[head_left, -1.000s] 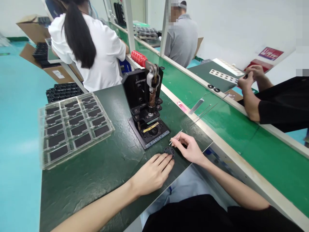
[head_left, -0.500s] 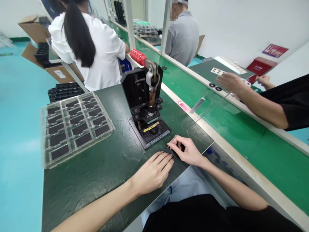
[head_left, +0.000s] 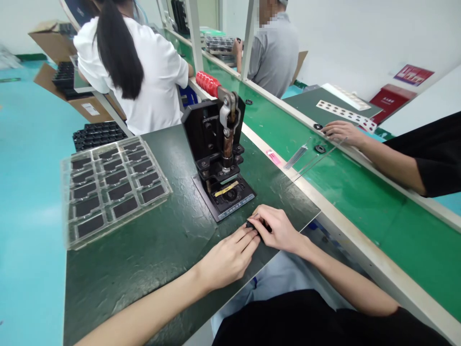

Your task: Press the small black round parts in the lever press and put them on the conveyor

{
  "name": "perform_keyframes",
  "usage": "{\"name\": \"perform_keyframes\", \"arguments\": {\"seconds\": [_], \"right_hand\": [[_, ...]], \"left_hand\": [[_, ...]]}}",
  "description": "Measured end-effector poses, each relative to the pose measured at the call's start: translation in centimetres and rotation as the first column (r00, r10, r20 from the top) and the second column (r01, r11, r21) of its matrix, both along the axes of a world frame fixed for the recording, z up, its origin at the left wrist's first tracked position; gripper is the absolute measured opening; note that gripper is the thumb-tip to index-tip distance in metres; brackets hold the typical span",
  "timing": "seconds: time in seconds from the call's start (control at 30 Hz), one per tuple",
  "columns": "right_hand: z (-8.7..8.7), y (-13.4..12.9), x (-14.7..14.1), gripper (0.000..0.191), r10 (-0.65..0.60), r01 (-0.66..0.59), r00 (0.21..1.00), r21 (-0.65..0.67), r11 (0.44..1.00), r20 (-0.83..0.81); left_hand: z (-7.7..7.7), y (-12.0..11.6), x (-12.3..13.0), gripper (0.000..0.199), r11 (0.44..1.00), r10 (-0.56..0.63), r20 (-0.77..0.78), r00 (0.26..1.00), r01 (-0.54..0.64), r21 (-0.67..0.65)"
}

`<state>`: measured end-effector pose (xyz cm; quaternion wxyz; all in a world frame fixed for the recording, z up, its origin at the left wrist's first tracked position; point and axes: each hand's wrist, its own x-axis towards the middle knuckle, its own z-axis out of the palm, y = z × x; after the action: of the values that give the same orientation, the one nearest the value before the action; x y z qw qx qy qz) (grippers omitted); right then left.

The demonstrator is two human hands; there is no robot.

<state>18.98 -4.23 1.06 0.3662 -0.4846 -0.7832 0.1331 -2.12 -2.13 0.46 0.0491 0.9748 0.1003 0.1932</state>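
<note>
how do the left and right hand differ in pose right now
The left hand has its fingers stretched; the right hand has its fingers curled. The left hand shows its back, the right hand its thumb side. Both are bare and meet at the dark part.

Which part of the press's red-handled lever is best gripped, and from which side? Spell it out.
Take the bumpy red grip, probably from above: it covers the free end of the lever, which juts toward the picture's upper left from the metal linkage, leaving its top exposed.
</note>
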Motion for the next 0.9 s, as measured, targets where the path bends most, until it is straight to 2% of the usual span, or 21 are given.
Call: {"name": "perform_keyframes", "arguments": {"seconds": [0.17, 0.23, 0.3, 0.37, 0.4, 0.47, 0.53, 0.63, 0.73, 0.77, 0.9], "right_hand": [[-0.1, -0.1, -0.4, 0.02, 0.007, -0.007, 1.0, -0.005, 1.0, 0.026], [0.0, 0.0, -0.4, 0.023, -0.01, 0.008, 0.999, -0.064, 0.998, -0.035], [0.1, 0.3, -0.2, 0.03, -0.06, 0.031, 0.986, -0.184, 0.982, -0.156], [0.2, 0.8, 0.2, 0.037, -0.165, 0.051, 0.925, -0.321, 0.946, -0.342], [0.1, 1.1, 0.4, 0.041, -0.231, 0.062, 0.87, -0.367, 0.928, -0.436], [0.1, 1.5, 0.9, 0.044, -0.33, 0.095, 0.744, -0.397, 0.913, -0.58], [0.0, 1.6, 1.1, 0.044, -0.357, 0.121, 0.683, -0.384, 0.916, -0.637], [0.1, 1.1, 1.0, 0.038, -0.347, 0.113, 0.677, -0.375, 0.92, -0.649], [0.5, 0.4, 0.8, 0.059, -0.356, 0.122, 0.684, -0.382, 0.916, -0.637], [0.7, 0.2, 0.8, 0.06, -0.344, 0.118, 0.704, -0.376, 0.919, -0.621], [1.6, -0.1, 1.3, 0.031, -0.258, 0.05, 0.776, -0.352, 0.935, -0.576]], "left_hand": [[0.4, 0.0, 0.2, 0.039, 1.0, 0.003, 0.009, 1.0, -0.003, 0.014], [0.2, 0.0, 0.2, 0.039, 1.0, 0.004, 0.018, 1.0, -0.004, 0.007], [0.0, 0.1, 0.1, 0.039, 1.0, 0.0, 0.017, 1.0, 0.0, -0.014], [-0.1, 0.2, 0.1, 0.037, 0.999, -0.006, 0.011, 1.0, 0.007, -0.042], [-0.1, 0.2, 0.1, 0.036, 0.999, -0.009, 0.01, 1.0, 0.01, -0.054], [0.0, 0.3, 0.0, 0.035, 0.998, -0.009, 0.014, 1.0, 0.01, -0.069], [0.1, 0.3, 0.0, 0.034, 0.996, -0.007, 0.017, 1.0, 0.009, -0.084], [0.1, 0.2, -0.2, 0.034, 0.996, -0.005, 0.015, 1.0, 0.007, -0.095], [0.0, 0.1, -0.3, 0.035, 0.998, -0.001, 0.013, 1.0, 0.002, -0.067], [0.0, 0.1, -0.3, 0.035, 0.998, -0.001, 0.015, 1.0, 0.002, -0.057], [0.0, 0.2, -0.3, 0.033, 0.999, 0.0, 0.021, 1.0, 0.001, -0.034]]}}
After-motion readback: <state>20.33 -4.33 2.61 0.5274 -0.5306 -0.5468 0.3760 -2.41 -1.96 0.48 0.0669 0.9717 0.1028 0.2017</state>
